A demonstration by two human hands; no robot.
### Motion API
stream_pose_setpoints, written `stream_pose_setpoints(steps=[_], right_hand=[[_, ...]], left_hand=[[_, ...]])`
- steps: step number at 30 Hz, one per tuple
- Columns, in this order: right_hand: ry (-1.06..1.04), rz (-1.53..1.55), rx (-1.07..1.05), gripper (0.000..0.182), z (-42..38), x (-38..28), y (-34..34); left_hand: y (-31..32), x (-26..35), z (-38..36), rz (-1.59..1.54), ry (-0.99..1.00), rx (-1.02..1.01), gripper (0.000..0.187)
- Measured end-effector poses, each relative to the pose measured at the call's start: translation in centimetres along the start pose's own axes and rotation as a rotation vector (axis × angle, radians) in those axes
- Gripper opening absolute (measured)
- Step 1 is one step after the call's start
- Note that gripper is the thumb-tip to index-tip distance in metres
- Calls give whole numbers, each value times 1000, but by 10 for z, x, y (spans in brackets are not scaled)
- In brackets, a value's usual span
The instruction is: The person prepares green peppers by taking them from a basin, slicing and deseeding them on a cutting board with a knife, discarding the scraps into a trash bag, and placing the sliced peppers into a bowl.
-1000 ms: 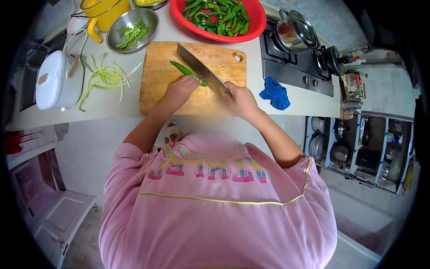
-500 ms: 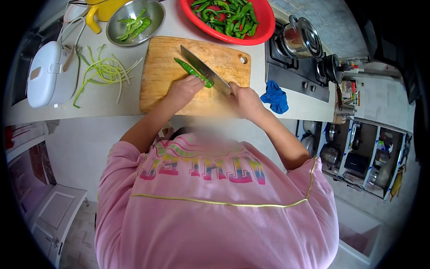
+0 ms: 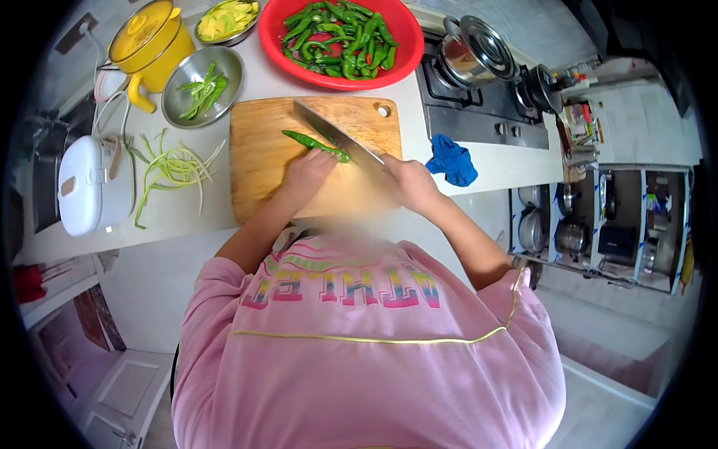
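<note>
A long green pepper (image 3: pixel 301 139) lies slantwise on the wooden cutting board (image 3: pixel 258 120). The fingers of my left hand (image 3: pixel 307 175) are bent over its lower right part and hold it against the board. My right hand (image 3: pixel 410 182) is closed round the handle of a knife (image 3: pixel 338 137), whose handle is mostly hidden by the fingers. The blade slants up and left, just to the right of the pepper. Whether its edge touches the pepper, I cannot tell.
A red basin (image 3: pixel 267 46) of green peppers, a metal bowl (image 3: pixel 173 105) with cut peppers and a yellow pot (image 3: pixel 163 52) stand behind. Green strands (image 3: pixel 176 169) and a white box (image 3: pixel 88 187) are left; a blue cloth (image 3: pixel 451 160) and stove (image 3: pixel 479 120) are right.
The view has shifted, so the counter sits lower in the frame and a bowl of yellow-green pieces shows at the back. Both hands keep their grip on the pepper and the knife.
</note>
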State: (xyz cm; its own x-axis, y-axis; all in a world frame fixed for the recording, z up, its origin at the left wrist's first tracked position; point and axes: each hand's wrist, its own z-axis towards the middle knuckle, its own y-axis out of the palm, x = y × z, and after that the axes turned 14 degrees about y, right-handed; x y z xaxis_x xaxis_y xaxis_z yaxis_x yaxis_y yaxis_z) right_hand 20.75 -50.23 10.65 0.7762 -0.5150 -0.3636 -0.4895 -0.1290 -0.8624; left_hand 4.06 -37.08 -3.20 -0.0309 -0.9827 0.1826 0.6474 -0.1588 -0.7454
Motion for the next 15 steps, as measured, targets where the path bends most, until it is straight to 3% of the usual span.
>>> stream_pose_setpoints(steps=[6,15], right_hand=[[-121,-92,-22,16,6,7,6],[-81,-269,5,20,3,3,17]], left_hand=[[7,-2,-1,33,12,49,12],[3,-1,-6,20,-7,-5,16]])
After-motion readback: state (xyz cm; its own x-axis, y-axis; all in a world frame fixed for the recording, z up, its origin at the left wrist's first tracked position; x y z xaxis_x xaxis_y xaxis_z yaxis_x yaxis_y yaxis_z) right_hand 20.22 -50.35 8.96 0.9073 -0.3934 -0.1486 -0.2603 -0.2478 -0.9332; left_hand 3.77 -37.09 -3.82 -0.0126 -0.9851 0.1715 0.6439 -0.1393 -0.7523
